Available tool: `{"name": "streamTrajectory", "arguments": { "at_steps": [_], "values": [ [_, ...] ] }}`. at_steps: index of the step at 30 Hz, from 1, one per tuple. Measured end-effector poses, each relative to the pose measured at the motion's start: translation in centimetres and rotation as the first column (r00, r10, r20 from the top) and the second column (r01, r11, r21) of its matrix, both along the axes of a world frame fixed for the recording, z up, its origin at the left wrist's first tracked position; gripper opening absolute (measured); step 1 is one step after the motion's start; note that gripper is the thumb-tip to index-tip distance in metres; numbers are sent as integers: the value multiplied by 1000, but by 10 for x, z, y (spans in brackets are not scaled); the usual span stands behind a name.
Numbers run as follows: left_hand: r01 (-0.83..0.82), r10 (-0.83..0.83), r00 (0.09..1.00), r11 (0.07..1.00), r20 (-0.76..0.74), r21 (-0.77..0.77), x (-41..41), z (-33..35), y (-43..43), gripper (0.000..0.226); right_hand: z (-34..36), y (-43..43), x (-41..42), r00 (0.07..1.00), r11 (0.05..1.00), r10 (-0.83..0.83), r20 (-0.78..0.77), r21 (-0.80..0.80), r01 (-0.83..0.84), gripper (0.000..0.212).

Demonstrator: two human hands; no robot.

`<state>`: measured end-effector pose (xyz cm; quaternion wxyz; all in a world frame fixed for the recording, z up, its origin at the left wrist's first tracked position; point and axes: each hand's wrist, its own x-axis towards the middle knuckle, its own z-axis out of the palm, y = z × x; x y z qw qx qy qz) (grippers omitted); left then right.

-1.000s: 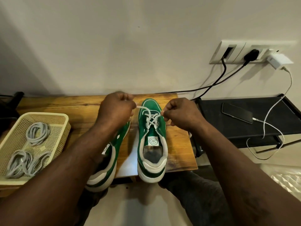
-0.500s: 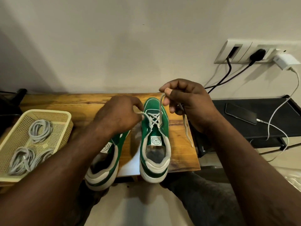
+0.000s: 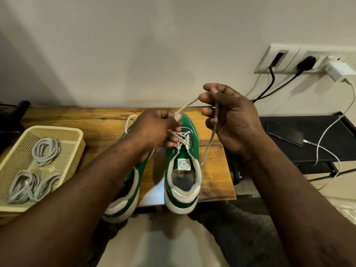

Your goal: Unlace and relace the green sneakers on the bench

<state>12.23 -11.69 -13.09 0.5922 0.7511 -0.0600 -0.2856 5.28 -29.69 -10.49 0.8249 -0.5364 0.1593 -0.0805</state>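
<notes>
Green suede-like uppers and off-white rubber soles: two low sneakers sit side by side on the glossy wooden bench (image 3: 92, 124), toes to the wall, both heels hanging past the near edge. The right green sneaker (image 3: 182, 199) stands close to the bench's right end, and the left green sneaker (image 3: 128, 191) lies partly under the forearm, with bare wood open between it and the yellow perforated plastic basket (image 3: 57, 132) at the left end. The left hand (image 3: 154, 130) is curled tight over the right sneaker's criss-crossed eyelets, thumb and fingers pinching the flat pale-grey lace (image 3: 209, 143) at the toe end. From there the lace runs taut up to the right hand (image 3: 231, 120), raised over the bench's far right corner, fingers curled round it, and the loose end drops past the palm to beside the sneaker's collar. Coiled grey spare laces (image 3: 45, 151) rest in the basket. Just beside the bench's right end a black shelf (image 3: 312, 135) carries a dark phone (image 3: 285, 133) on a white cable.
</notes>
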Motion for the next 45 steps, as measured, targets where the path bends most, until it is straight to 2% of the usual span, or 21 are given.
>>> {"name": "streamTrajectory", "arguments": {
  "at_steps": [3, 6, 9, 11, 13, 15, 16, 18, 22, 24, 27, 29, 30, 31, 32, 33, 34, 36, 39, 41, 45],
  "values": [
    [-173, 172, 985, 980, 19, 100, 9, -15, 3, 18, 0, -7, -2, 999, 998, -31, -5, -59, 31, 23],
    [-352, 351, 936, 930, 33, 105, 14, -22, 4, 10, -1, -6, -3, 1000, 995, -20, -14, -95, 19, 23],
    [-431, 412, 899, 892, 151, 134, 15, -19, 5, 3, -2, 3, 0, 999, 1000, -13, -31, -28, 12, 24],
    [-299, 277, 942, 949, 189, 101, 11, -11, 3, 5, -3, 11, 3, 999, 996, -26, -33, 82, 29, 26],
    [-1, 0, 996, 1000, 95, 13, 1, 0, -1, 17, -4, 18, 5, 998, 982, -48, -30, 180, 52, 28],
    [276, -278, 960, 960, -43, -50, -8, 6, -4, 32, -6, 22, 7, 997, 963, -78, -29, 255, 83, 28],
    [369, -371, 927, 929, -59, -45, -12, 6, -6, 33, -6, 23, 8, 995, 952, -95, -29, 288, 100, 28],
    [447, -446, 895, 895, -24, 3, -13, 2, -6, 22, -7, 24, 9, 991, 934, -131, -38, 332, 136, 28],
    [401, -401, 916, 915, -13, 31, -7, -2, -2, 13, -11, 20, 11, 982, 921, -178, -65, 341, 189, 27],
    [299, -298, 953, 954, -45, 14, -3, -2, 0, 15, -12, 17, 11, 975, 943, -204, -92, 249, 221, 28],
    [137, -136, 990, 990, -36, 31, 5, -5, 3, 17, -16, 5, 12, 952, 960, -278, -131, -13, 278, 28],
    [78, -83, 995, 993, 62, 88, 9, -7, 5, 14, -24, -5, 11, 930, 907, -305, -204, -361, 218, 22],
    [56, -71, 989, 992, 129, 117, 9, -8, 5, 13, -28, -9, 9, 915, 784, -313, -254, -613, 98, 17],
    [44, -73, 977, 988, 200, 149, 8, -10, 6, 13, -32, -11, 6, 894, 593, -314, -318, -802, -77, 17],
    [37, -84, 962, 983, 260, 178, 8, -12, 5, 12, -34, -9, 4, 865, 384, -326, -380, -890, -246, 27],
    [34, -94, 949, 979, 300, 199, 7, -13, 4, 11, -34, -5, 2, 852, 239, -326, -410, -907, -346, 38],
    [32, -102, 940, 976, 325, 215, 6, -13, 3, 9, -32, 0, 1, 864, 182, -293, -410, -911, -371, 45],
    [38, -120, 928, 972, 352, 231, 5, -12, 1, 7, -28, 11, 3, 934, 206, -89, -347, -923, -324, 46],
    [9, -83, 928, 980, 363, 201, 4, -11, 1, 6, -32, 21, 6, 921, 344, 181, -344, -856, -387, 32],
    [-44, -43, 923, 976, 382, 215, 4, -14, 2, 18, -35, 20, 5, 918, 394, 206, -339, -830, -395, 17],
    [-14, -70, 940, 970, 333, 243, 4, -17, 3, 18, -38, 17, 4, 938, 457, 221, -267, -822, -341, 14]
  ]
}}
